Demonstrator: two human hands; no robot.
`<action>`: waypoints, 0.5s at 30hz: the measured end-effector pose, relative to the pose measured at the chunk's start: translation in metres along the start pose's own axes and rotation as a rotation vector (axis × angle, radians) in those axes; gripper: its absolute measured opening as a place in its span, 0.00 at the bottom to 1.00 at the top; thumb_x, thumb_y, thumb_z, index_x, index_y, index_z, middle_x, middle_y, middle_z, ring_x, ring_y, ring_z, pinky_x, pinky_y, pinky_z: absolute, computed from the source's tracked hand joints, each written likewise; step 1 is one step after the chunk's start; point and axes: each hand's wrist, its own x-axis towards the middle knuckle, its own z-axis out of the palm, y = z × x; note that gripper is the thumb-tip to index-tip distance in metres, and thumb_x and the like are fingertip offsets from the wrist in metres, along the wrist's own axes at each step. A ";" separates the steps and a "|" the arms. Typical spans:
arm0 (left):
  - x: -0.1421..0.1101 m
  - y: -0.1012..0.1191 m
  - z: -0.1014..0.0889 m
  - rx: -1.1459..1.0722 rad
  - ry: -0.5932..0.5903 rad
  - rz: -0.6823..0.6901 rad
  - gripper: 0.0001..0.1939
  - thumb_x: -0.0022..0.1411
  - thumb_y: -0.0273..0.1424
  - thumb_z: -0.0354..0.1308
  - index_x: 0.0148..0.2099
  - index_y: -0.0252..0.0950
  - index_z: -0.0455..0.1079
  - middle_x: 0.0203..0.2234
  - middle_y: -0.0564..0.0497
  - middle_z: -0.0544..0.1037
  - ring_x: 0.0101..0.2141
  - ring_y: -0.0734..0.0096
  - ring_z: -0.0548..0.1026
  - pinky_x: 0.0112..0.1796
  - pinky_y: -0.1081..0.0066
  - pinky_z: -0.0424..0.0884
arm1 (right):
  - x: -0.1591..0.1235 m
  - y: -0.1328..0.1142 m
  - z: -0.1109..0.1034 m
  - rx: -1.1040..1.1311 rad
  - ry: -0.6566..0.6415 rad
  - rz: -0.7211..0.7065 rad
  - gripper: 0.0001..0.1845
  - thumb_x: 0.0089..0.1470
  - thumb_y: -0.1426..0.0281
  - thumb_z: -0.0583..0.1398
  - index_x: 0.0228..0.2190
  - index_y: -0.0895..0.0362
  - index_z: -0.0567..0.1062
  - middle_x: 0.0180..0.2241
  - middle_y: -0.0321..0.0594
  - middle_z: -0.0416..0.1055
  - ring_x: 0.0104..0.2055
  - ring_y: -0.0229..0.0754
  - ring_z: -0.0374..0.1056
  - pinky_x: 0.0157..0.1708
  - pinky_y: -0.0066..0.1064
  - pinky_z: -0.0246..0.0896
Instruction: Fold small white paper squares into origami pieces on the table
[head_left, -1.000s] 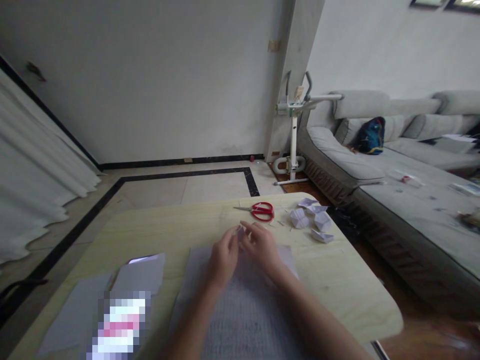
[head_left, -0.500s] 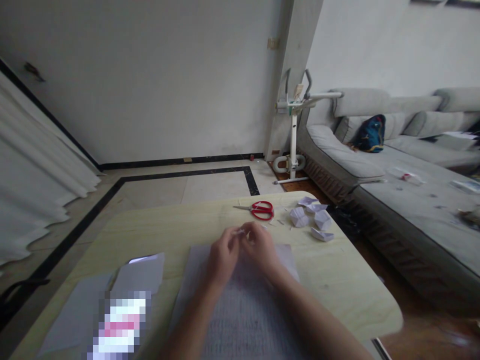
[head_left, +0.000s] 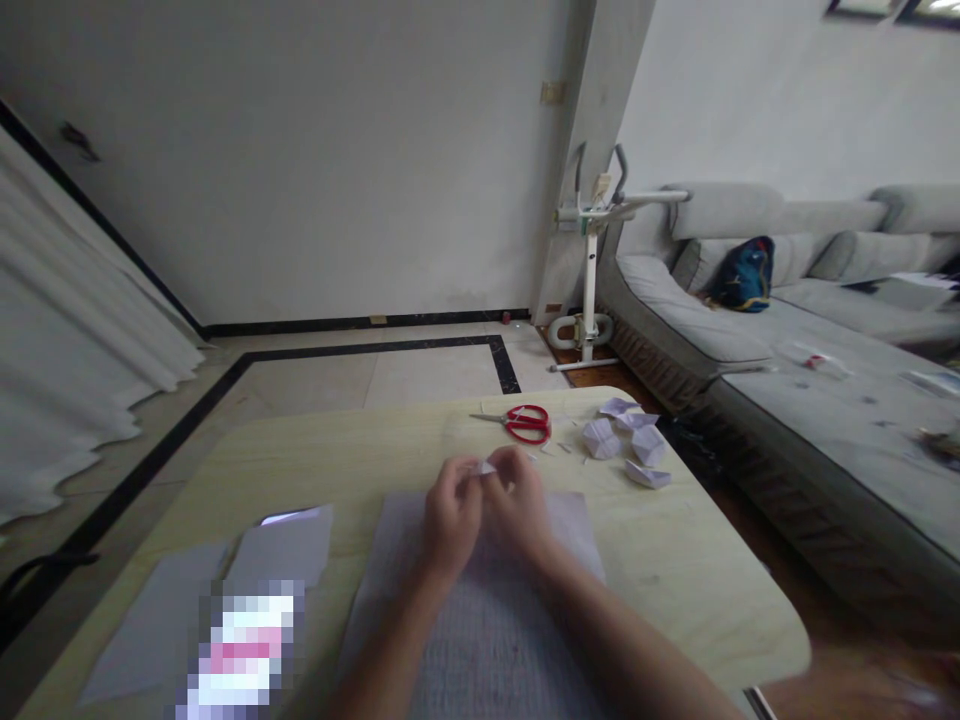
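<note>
A small folded piece of white paper (head_left: 486, 467) is pinched between my two hands, mostly hidden by the fingers. My left hand (head_left: 454, 508) grips it from the left with fingers closed. From the other side my right hand (head_left: 519, 500) holds it, fingers bent and pressed together. Both hands are over the far part of a large lined sheet (head_left: 480, 620) lying on the table. Just beyond them are red-handled scissors (head_left: 528, 424), blades toward the left. Several folded paper pieces (head_left: 601, 438) lie to the right of the scissors, with tiny paper scraps between.
The pale wooden table (head_left: 697, 560) has a rounded right corner. At its left lie white sheets (head_left: 161, 610) and a pixelated patch (head_left: 240, 650). Beyond the table stand a white exercise machine (head_left: 589, 280) and a grey sofa (head_left: 690, 310) with a blue bag (head_left: 746, 275).
My right fingers have curled down around the paper, which has turned and now shows a small white point between the hands. The scissors and folded pieces stay in place; the view shifts slightly.
</note>
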 end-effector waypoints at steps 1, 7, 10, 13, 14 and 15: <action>0.000 0.001 0.000 -0.016 0.006 -0.008 0.08 0.61 0.29 0.54 0.42 0.37 0.70 0.35 0.47 0.81 0.38 0.63 0.79 0.38 0.69 0.73 | 0.000 -0.002 0.001 0.036 0.013 0.016 0.01 0.51 0.72 0.56 0.28 0.55 0.67 0.24 0.33 0.66 0.26 0.39 0.62 0.26 0.29 0.57; -0.001 0.002 0.002 -0.111 0.065 -0.057 0.08 0.62 0.31 0.54 0.42 0.36 0.70 0.34 0.48 0.79 0.34 0.65 0.78 0.33 0.71 0.73 | 0.002 -0.006 0.006 0.263 0.096 0.143 0.07 0.46 0.68 0.60 0.26 0.54 0.66 0.22 0.32 0.64 0.24 0.38 0.62 0.24 0.29 0.59; -0.001 -0.001 0.002 -0.106 0.076 -0.044 0.08 0.62 0.32 0.54 0.42 0.36 0.71 0.34 0.48 0.79 0.35 0.65 0.77 0.34 0.71 0.73 | 0.002 -0.006 0.005 0.253 0.065 0.217 0.07 0.46 0.67 0.61 0.24 0.55 0.68 0.20 0.33 0.66 0.23 0.39 0.63 0.24 0.29 0.59; -0.001 -0.003 0.001 -0.089 0.098 -0.036 0.08 0.61 0.31 0.54 0.42 0.36 0.71 0.35 0.48 0.79 0.36 0.65 0.77 0.34 0.71 0.72 | 0.002 -0.008 0.002 0.147 0.017 0.239 0.07 0.48 0.67 0.60 0.23 0.56 0.70 0.20 0.35 0.69 0.24 0.39 0.64 0.25 0.29 0.58; -0.001 -0.003 0.001 -0.088 0.102 -0.042 0.08 0.61 0.31 0.54 0.42 0.36 0.71 0.35 0.48 0.79 0.35 0.65 0.77 0.34 0.71 0.72 | 0.002 -0.009 0.002 0.116 0.010 0.230 0.07 0.48 0.68 0.60 0.22 0.57 0.71 0.20 0.35 0.69 0.24 0.39 0.64 0.25 0.29 0.58; 0.000 -0.002 0.000 -0.089 0.102 -0.054 0.09 0.61 0.31 0.54 0.43 0.36 0.71 0.35 0.48 0.79 0.35 0.65 0.77 0.34 0.71 0.72 | 0.002 -0.010 0.001 0.094 0.008 0.219 0.07 0.48 0.69 0.60 0.21 0.57 0.71 0.20 0.35 0.69 0.24 0.39 0.64 0.24 0.28 0.57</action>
